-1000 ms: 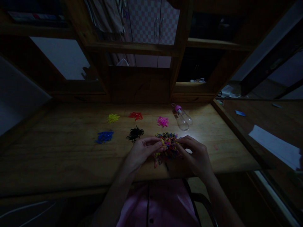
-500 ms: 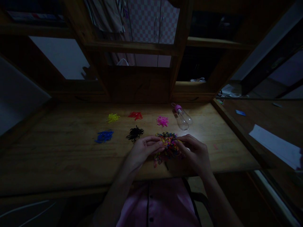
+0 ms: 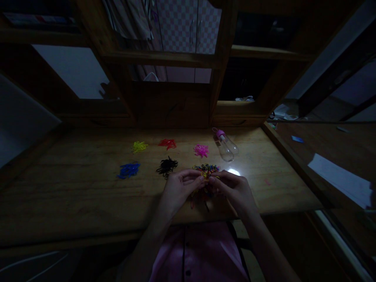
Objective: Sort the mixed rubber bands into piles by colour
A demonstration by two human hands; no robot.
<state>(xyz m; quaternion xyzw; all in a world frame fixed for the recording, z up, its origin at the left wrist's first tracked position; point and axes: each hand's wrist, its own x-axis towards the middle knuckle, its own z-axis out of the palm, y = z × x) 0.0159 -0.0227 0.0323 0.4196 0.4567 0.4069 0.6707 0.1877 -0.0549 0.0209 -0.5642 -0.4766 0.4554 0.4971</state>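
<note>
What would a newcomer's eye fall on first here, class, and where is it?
Probably the multicoloured heap of small loops, near the front of the wooden desk, where the left hand and right hand meet. Next, the single-colour piles: yellow pile, red pile and pink pile farther back, blue pile and black pile nearer. The clear bottle sits beyond the right hand.

A room in a home was suggested by the furnishings: a wooden desk [image 3: 88, 188] was backed by a shelf unit [image 3: 164, 58] fitted with small drawers [image 3: 229, 122], and within its middle bay checked cupboard doors [image 3: 178, 29] and hanging cloth [image 3: 131, 21] could be seen, whether reflected or beyond could not be told.
</note>
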